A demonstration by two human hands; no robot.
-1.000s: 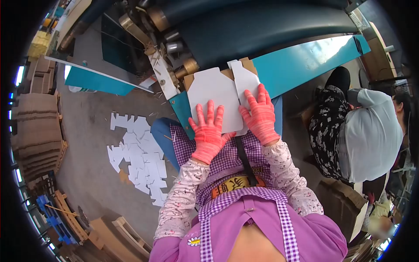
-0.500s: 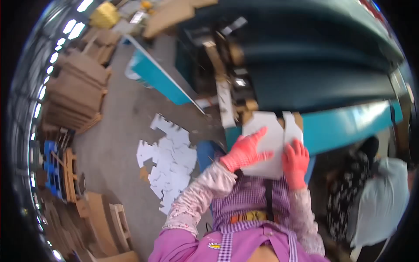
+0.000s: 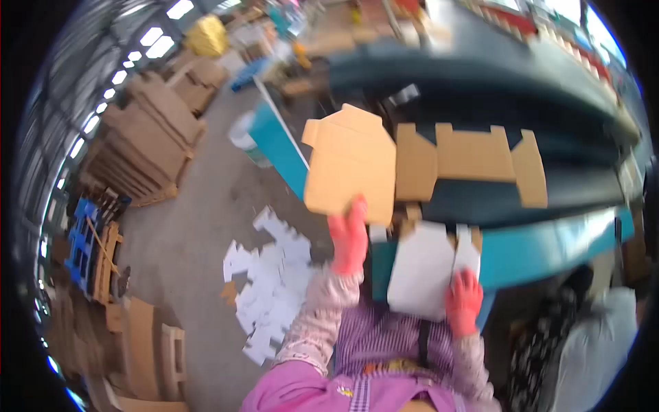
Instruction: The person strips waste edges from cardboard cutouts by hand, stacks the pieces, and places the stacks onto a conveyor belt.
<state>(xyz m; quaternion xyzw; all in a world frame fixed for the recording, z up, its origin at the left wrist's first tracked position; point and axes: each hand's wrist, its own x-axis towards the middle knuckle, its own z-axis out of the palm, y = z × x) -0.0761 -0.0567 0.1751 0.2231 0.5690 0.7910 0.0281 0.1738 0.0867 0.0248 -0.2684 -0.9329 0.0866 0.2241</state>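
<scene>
My left hand, in a pink glove, grips the lower edge of a brown cardboard box blank raised in front of me. Its notched panels stretch right, above the dark machine surface; they appear to be one piece with the part I hold. In a matching glove, my right hand has its fingers bent over the lower right edge of a white cardboard blank. That blank lies white side up at my waist, against the teal ledge, with brown cardboard showing at its top edge.
White cardboard pieces lie heaped on the floor to my left. Beyond are stacked brown cardboard, a blue pallet and a white bucket. The teal ledge runs right, near a pale cloth-covered thing.
My left hand has left the white blank and moved up and forward, now holding a brown blank. My right hand stays at the white blank, its fingers more bent. The view has tilted upward.
</scene>
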